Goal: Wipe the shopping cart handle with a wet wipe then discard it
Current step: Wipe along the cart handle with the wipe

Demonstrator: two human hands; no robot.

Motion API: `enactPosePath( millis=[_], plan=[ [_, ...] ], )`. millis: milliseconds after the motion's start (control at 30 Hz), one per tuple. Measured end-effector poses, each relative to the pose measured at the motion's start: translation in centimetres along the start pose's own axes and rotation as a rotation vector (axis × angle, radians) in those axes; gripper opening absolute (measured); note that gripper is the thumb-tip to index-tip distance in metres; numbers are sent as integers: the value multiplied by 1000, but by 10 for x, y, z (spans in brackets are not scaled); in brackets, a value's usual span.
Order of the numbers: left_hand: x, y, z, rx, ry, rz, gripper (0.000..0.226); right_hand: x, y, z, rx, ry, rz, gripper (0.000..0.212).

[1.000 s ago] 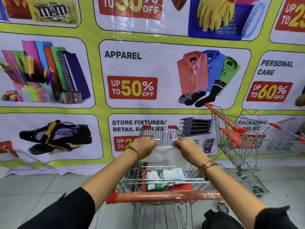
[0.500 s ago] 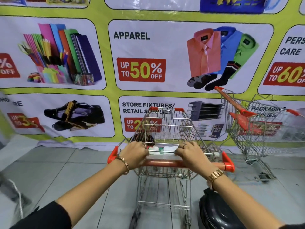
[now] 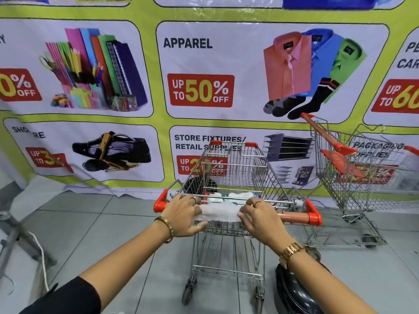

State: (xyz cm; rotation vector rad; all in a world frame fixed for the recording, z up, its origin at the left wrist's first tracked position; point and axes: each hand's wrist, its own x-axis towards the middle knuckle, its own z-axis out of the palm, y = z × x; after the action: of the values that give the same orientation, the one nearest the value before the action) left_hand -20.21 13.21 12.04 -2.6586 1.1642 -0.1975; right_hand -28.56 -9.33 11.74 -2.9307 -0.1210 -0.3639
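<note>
Left hand [image 3: 184, 215] and right hand [image 3: 260, 217] are each pinching one end of a white wipe [image 3: 216, 213], fingers curled, stretching it over the cart handle [image 3: 292, 215]. Handle is showing bare toward its right red end cap [image 3: 314, 215]. Second cart [image 3: 353, 177] is standing near on the right.

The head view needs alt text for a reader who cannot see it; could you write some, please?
Both hands, left and right, stretch a wet wipe over the shopping cart handle. A second cart stands right.
</note>
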Motion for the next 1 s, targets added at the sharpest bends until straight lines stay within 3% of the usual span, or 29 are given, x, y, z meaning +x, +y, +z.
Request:
enactPosePath(
  millis=[100,200,333,467,700,800,933,1000],
  plan=[
    [3,-17,-1,-112,136,-139,54,6,-15,6,95,35,88,29],
    [16,-43,5,-197,141,-355,45,20,-40,21,156,21,133,32],
    [37,-68,23,-332,26,-561,56,41,-78,44,181,-10,179,40],
    [49,-73,51,-553,-162,-693,64,54,-95,65,7,-108,271,46],
    [39,-90,68,-857,-210,-779,67,31,-55,60,-48,113,534,48],
    [38,-87,67,-810,-183,-751,67,51,-83,71,25,62,570,49],
    [38,-85,67,-555,-155,-729,67,74,-135,87,59,-14,451,44],
    [37,-87,68,-495,-154,-732,68,70,-128,85,59,-16,431,41]
  ],
)
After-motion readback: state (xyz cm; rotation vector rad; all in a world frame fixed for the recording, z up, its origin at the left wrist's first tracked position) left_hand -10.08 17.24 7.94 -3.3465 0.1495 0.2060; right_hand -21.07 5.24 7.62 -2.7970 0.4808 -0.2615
